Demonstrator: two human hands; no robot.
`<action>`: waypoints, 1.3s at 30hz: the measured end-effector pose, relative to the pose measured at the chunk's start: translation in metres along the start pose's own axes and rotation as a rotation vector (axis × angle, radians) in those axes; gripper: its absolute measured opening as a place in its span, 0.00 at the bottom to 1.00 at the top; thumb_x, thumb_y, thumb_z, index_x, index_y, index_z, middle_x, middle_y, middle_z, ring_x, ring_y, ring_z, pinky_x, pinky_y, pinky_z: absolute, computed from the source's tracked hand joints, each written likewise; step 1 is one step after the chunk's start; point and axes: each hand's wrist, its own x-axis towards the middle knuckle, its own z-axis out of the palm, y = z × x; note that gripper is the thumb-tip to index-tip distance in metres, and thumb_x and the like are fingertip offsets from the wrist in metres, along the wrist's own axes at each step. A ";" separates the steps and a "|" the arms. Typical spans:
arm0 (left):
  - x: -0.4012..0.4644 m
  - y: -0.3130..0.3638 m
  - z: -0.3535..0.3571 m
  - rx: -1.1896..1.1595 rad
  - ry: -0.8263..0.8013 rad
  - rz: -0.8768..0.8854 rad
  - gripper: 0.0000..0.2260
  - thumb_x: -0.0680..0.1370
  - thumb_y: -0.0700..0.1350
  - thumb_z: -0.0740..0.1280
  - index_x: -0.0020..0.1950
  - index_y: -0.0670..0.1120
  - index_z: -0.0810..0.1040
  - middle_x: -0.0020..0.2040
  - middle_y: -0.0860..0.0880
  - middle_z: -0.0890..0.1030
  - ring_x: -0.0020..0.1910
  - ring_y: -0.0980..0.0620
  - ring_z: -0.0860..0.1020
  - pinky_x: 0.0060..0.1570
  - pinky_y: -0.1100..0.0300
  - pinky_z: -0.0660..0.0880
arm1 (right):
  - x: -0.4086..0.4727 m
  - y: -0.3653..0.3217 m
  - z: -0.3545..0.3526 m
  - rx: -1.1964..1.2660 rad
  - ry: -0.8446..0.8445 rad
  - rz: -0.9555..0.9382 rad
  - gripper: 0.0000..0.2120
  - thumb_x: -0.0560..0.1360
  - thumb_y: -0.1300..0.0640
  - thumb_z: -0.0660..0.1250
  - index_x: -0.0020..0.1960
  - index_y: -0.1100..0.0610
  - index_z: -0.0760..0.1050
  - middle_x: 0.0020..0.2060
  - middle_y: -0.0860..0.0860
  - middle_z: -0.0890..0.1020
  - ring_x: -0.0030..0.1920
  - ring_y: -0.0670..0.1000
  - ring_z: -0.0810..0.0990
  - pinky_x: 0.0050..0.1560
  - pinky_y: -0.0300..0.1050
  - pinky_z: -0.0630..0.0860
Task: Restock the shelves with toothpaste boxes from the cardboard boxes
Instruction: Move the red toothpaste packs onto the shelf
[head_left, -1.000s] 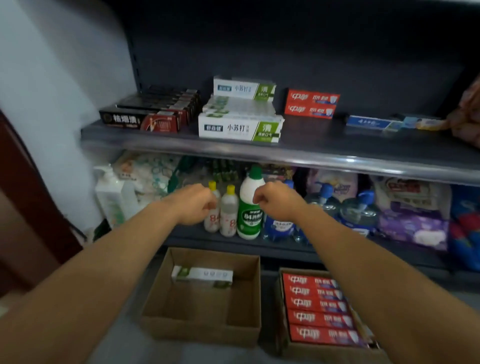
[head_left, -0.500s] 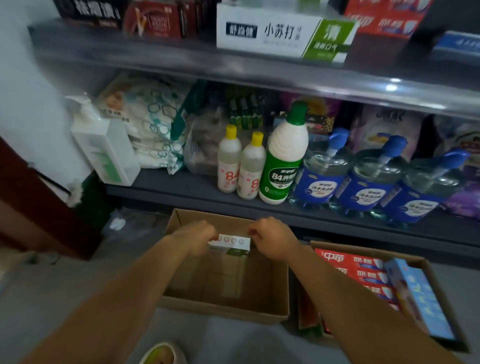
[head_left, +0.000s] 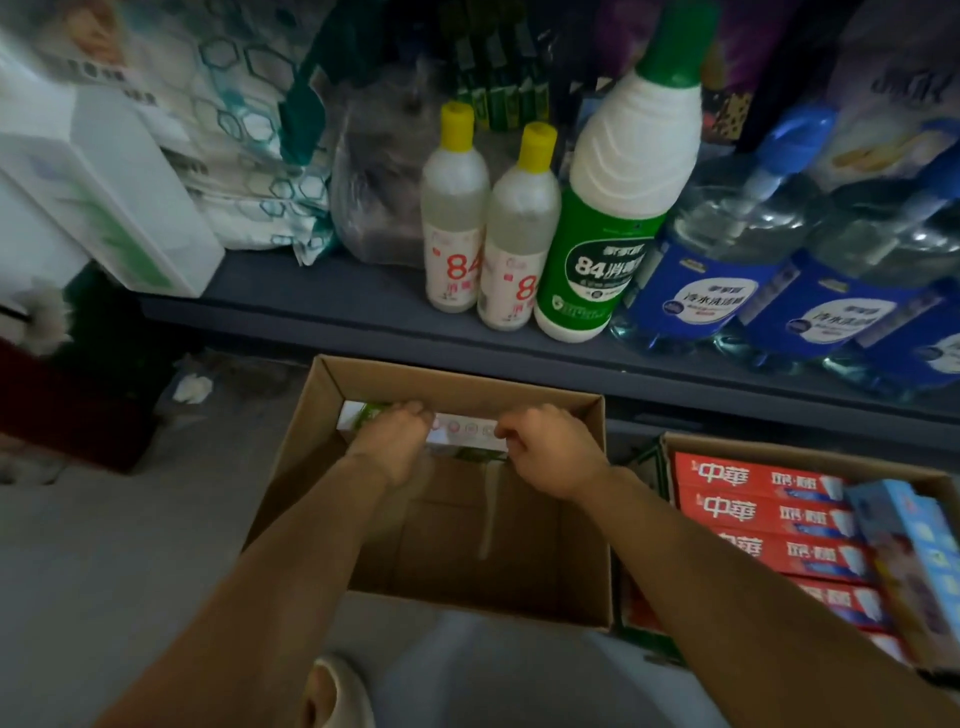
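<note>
Left hand: my left hand (head_left: 392, 441) is down in the near-empty cardboard box (head_left: 582, 519), fingers curled over the left end of the white-and-green toothpaste box (head_left: 462, 434); that grip has it by the end, I judge so it comes up level.
Right hand: my right hand (head_left: 550, 447) has its fingers curled onto the right end of the same toothpaste box, mirroring the left.
Toothpaste box: it lies lengthwise against the far wall of the cardboard box, toward its far left corner, apparently the last one there, which is why I reach deep.
Second carton: the carton (head_left: 670, 452) just beside the first, on the floor to its right, holds red toothpaste boxes (head_left: 763, 509) in flat rows, with a light blue box (head_left: 919, 551) at its right edge.
Lower shelf: the shelf (head_left: 332, 306) above the cartons carries two yellow-capped bottles (head_left: 483, 228), a green-capped bottle (head_left: 618, 208) and blue-labelled pump bottles (head_left: 727, 270) near its front edge, no toothpaste.
Step in hand: lifting this box clear of the carton walls.
Next move: it should call for raising it without snagging the far rim.
</note>
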 end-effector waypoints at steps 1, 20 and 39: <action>-0.001 0.000 0.002 -0.003 0.017 0.004 0.25 0.78 0.39 0.64 0.74 0.46 0.63 0.70 0.46 0.68 0.69 0.47 0.67 0.69 0.54 0.65 | -0.001 0.000 0.001 0.007 -0.004 0.004 0.14 0.78 0.58 0.60 0.61 0.50 0.76 0.58 0.51 0.80 0.55 0.52 0.78 0.54 0.48 0.77; -0.010 -0.001 0.014 0.065 -0.149 -0.023 0.23 0.74 0.44 0.71 0.67 0.48 0.68 0.65 0.46 0.74 0.63 0.47 0.73 0.64 0.52 0.70 | -0.014 -0.008 -0.005 0.024 0.012 -0.033 0.10 0.78 0.60 0.60 0.53 0.51 0.77 0.48 0.49 0.81 0.47 0.48 0.79 0.48 0.47 0.79; -0.102 0.083 -0.113 -0.016 0.071 0.138 0.20 0.72 0.50 0.73 0.61 0.52 0.73 0.61 0.51 0.75 0.59 0.49 0.74 0.56 0.54 0.73 | -0.165 0.071 -0.097 -0.065 0.227 0.156 0.11 0.77 0.59 0.60 0.54 0.53 0.79 0.51 0.51 0.82 0.52 0.52 0.79 0.51 0.51 0.78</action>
